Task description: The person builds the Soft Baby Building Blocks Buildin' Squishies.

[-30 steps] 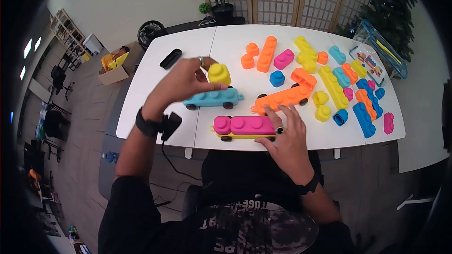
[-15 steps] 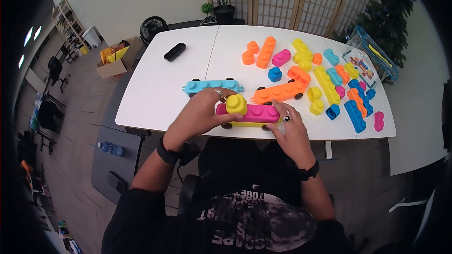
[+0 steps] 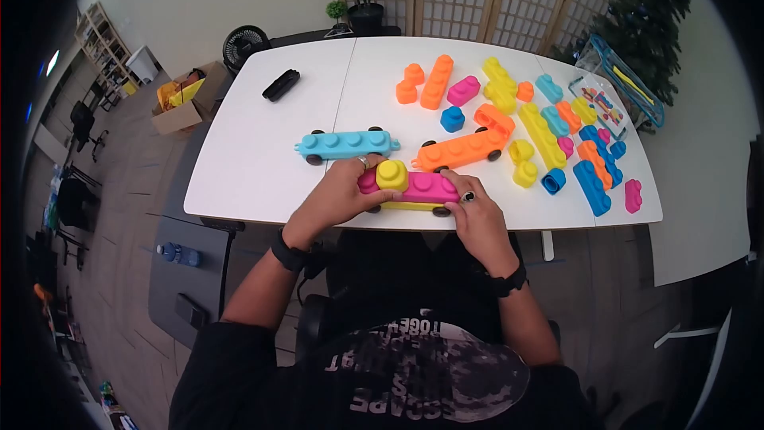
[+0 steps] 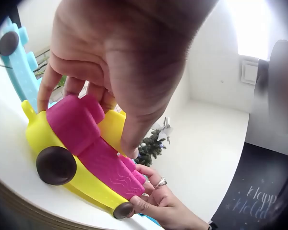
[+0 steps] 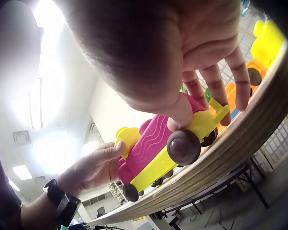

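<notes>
White table (image 3: 247, 151); off its nine o'clock side, a cardboard box (image 3: 181, 119) holding yellow and orange stuff (image 3: 185, 94). At six o'clock on the tabletop, a dark-wheeled yellow base (image 3: 418, 205) bears smooth pink blocks (image 3: 430, 185); wrist views show wavy side ridges the head view misses. Right hand (image 3: 480, 227) closed around its three o'clock end, thumb nearside. Left hand (image 3: 338, 195) pinches a stubby, round-studded yellow block (image 3: 391, 175) atop the pink, toward nine o'clock.

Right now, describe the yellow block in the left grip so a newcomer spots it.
On the white table, at the edge nearest the person, a yellow wheeled base carries pink blocks. The left grip holds the yellow block atop them, the only yellow over pink.
</notes>
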